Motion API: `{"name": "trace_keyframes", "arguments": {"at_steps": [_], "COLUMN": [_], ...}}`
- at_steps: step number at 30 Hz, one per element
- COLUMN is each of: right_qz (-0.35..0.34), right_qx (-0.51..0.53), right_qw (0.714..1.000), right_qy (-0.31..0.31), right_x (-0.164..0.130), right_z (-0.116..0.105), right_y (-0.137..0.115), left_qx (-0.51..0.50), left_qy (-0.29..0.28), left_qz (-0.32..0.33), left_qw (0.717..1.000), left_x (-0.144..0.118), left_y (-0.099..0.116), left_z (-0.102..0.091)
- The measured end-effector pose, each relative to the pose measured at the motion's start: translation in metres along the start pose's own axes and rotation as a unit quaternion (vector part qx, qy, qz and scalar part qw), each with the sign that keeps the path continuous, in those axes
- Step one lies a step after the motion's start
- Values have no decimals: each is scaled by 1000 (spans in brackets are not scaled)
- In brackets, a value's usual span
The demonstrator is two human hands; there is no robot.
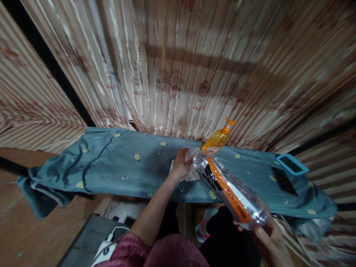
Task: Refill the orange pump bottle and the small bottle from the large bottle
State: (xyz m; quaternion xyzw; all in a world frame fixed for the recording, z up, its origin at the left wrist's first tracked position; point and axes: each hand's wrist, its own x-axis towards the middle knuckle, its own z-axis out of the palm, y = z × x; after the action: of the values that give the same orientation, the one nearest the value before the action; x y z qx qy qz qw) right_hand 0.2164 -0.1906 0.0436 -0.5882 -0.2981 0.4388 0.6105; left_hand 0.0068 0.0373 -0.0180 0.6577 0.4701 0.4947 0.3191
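My right hand (pixel 268 233) grips the base of a large clear plastic bottle (pixel 230 187) with an orange and black label, tilted so its neck points toward the far left. My left hand (pixel 181 165) is at the bottle's mouth, fingers closed around the cap end, with a white tissue or cloth (pixel 191 174) lying beneath it on the table. An orange pump bottle (pixel 218 139) stands upright just behind the clear bottle's neck.
A blue-grey patterned cloth (pixel 116 167) covers the long table. A phone in a light blue case (pixel 292 164) and a dark phone (pixel 284 181) lie at the right end. Striped curtains (pixel 178 66) hang behind. A white charger (pixel 107 249) sits on a grey box below.
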Motion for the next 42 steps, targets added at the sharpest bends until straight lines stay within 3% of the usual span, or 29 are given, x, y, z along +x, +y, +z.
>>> {"name": "trace_keyframes", "arguments": {"at_steps": [42], "right_qz": [-11], "right_qx": [4], "right_qw": [1000], "right_qy": [-5], "right_x": [0], "right_z": [1], "right_y": [-4], "left_qx": [-5], "left_qy": [3], "left_qz": [11], "left_qw": [1000], "left_x": [1], "left_y": [-5], "left_z": [1]}}
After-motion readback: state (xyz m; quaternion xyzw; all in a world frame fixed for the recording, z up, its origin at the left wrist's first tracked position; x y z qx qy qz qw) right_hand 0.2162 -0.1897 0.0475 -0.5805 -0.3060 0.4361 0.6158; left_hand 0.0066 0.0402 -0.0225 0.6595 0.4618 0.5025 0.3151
